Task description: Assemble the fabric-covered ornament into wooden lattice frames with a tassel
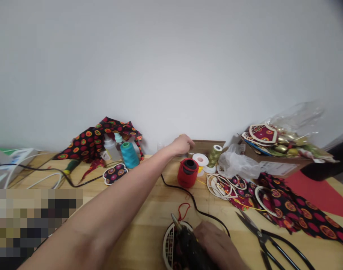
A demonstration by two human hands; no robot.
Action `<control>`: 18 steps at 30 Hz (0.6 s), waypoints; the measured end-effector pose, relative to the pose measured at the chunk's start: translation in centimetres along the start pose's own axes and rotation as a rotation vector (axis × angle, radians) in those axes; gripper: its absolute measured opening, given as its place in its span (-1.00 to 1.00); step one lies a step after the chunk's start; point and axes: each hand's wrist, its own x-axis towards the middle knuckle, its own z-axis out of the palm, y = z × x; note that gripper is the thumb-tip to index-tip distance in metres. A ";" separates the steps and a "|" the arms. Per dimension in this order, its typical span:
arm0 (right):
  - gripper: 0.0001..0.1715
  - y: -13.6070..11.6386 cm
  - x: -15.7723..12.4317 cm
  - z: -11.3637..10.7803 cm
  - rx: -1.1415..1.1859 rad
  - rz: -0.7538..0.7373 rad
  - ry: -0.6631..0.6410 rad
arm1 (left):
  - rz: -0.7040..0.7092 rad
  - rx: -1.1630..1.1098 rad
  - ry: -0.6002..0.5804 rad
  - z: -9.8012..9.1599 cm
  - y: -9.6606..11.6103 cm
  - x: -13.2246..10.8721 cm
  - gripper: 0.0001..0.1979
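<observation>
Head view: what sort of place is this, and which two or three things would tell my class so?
Probably a small craft workspace: on the wooden tabletop are a blue cone of thread, patterned fabric and large scissors.

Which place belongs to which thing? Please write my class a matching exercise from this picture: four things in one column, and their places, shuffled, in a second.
Things
1. Black glue gun with a pointed metal tip
2. Turquoise cone of thread
3. Red thread spool with a dark core
4. Metal scissors with black loop handles

Places
A. Beside the small bottle with a pale blue-green cap
B. Lying to the right of the bare right hand
C. In the right hand, over the round pale lattice-framed piece
D. Just left of the white round-flanged spool

Pairs: 1-C, 2-A, 3-D, 4-B
</observation>
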 end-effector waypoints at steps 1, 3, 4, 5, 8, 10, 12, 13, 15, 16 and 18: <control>-0.65 0.1 -0.1 0.1 -0.008 0.002 -0.001 | 0.019 0.000 -0.002 0.2 -0.2 0.2 -0.66; -0.66 0.3 -0.3 0.2 -0.015 0.011 -0.021 | 0.061 0.009 0.016 0.4 -0.4 0.4 -0.66; -0.66 0.3 -0.4 0.2 -0.014 0.008 -0.025 | 0.085 0.016 0.029 0.4 -0.4 0.5 -0.67; -0.67 0.3 -0.4 0.3 -0.017 0.009 -0.028 | 0.111 0.024 0.042 0.5 -0.5 0.5 -0.67; -0.67 0.4 -0.3 0.3 -0.021 -0.001 -0.027 | 0.194 0.038 0.042 0.7 -0.5 0.8 -0.68; -0.67 0.4 -0.2 0.3 -0.041 0.020 -0.020 | 0.236 0.039 0.014 1.0 -0.6 1.0 -0.68; -0.66 0.4 -0.1 0.2 -0.059 0.050 -0.029 | 0.258 0.037 -0.019 1.2 -0.6 1.4 -0.68; -0.65 0.4 -0.1 0.2 -0.063 0.059 -0.026 | 0.264 0.037 -0.033 1.3 -0.6 1.5 -0.68; -0.64 0.4 -0.2 0.1 -0.049 0.061 -0.025 | 0.272 0.036 -0.053 1.3 -0.5 1.8 -0.67; -0.63 0.4 -0.2 0.0 -0.042 0.064 -0.031 | 0.273 0.035 -0.052 1.2 -0.5 1.9 -0.67; -0.61 0.3 -0.3 -0.1 -0.042 0.091 -0.055 | 0.274 0.029 -0.024 0.9 -0.3 2.0 -0.66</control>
